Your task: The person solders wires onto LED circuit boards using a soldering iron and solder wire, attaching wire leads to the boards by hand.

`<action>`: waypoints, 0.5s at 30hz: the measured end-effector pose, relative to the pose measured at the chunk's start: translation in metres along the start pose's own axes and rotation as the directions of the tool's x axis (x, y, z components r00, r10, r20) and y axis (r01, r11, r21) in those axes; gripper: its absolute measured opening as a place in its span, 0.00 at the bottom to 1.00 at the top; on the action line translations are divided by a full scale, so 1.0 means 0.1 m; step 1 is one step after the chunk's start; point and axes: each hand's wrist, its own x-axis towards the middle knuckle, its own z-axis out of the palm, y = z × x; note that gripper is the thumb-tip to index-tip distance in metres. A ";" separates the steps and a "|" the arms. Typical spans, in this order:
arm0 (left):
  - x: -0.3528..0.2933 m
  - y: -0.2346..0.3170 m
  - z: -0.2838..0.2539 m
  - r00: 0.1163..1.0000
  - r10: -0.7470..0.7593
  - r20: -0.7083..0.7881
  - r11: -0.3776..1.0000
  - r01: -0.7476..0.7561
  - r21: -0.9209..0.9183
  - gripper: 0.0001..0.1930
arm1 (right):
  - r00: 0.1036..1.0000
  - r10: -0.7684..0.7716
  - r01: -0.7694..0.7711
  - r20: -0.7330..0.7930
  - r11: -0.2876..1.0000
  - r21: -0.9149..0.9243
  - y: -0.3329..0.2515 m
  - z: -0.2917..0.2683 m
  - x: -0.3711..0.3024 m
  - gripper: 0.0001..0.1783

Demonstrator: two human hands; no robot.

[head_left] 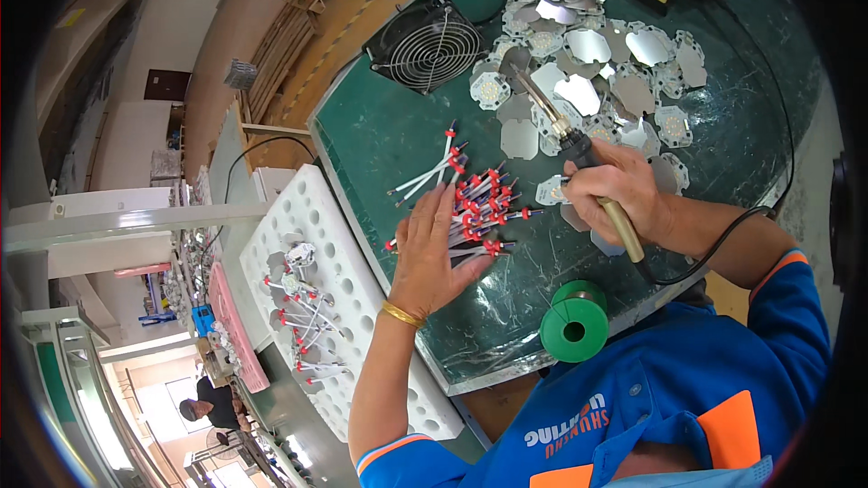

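My right hand [619,190] is closed round a soldering iron [624,226], whose metal tip points up and left over the metal boards. Close to its fingers lies a small round LED board [550,191]; whether they touch it I cannot tell. My left hand [425,248], fingers stretched and thumb apart, rests against a heap of short white wires with red connectors [484,203]. A few more such wires [434,176] lie loose just beyond its fingertips. Many silver LED boards [583,45] are piled at the far side of the green table.
A green spool of solder wire [553,330] stands at the near table edge. A black fan [429,50] sits at the far left. Beside the table, a white foam block [362,307] with holes bears wired boards. The iron's black cord [787,117] loops on the right. Another person [217,402] is in the background.
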 end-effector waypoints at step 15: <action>0.48 -0.08 0.27 0.968 0.017 -0.250 0.994 0.010 0.105 0.55 | 1.000 0.008 -0.008 -0.015 1.000 -0.021 0.03 0.00 0.02 0.21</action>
